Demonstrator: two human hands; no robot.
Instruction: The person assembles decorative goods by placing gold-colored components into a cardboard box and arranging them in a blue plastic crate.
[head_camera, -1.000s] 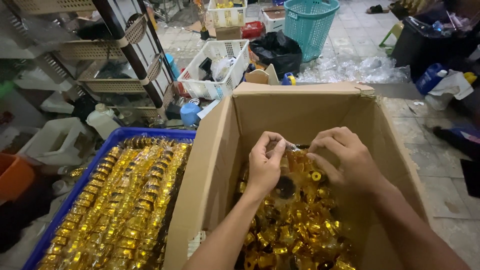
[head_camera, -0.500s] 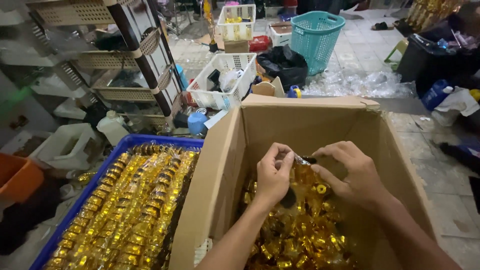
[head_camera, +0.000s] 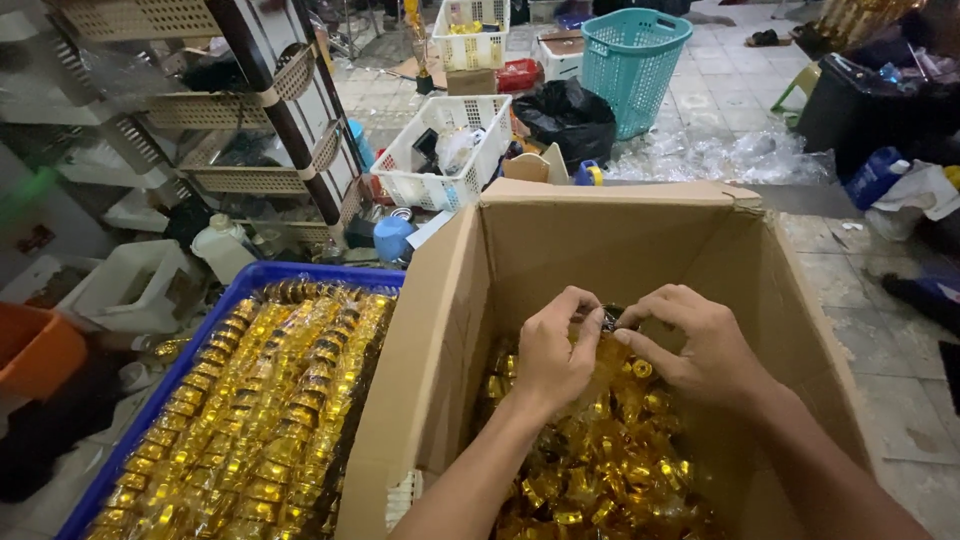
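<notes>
Both my hands are inside a large open cardboard box (head_camera: 620, 235) half full of small gold caps in clear plastic (head_camera: 610, 470). My left hand (head_camera: 553, 355) and my right hand (head_camera: 700, 345) meet over the pile, their fingers pinched together on one small dark and gold cap (head_camera: 605, 322) and the clear wrap around it. Left of the box stands a blue plastic crate (head_camera: 250, 278) filled with rows of the same gold caps (head_camera: 260, 410).
Behind are a dark rack with beige baskets (head_camera: 250, 110), a white mesh basket (head_camera: 440, 150), a teal laundry basket (head_camera: 630, 60), a black bag (head_camera: 570, 115) and crumpled clear plastic (head_camera: 710, 155) on the tiled floor. An orange tub (head_camera: 35, 350) sits at far left.
The view has shifted slightly, so box and crate sit a little lower. My hands stay together over the caps, fingers working the same small cap.
</notes>
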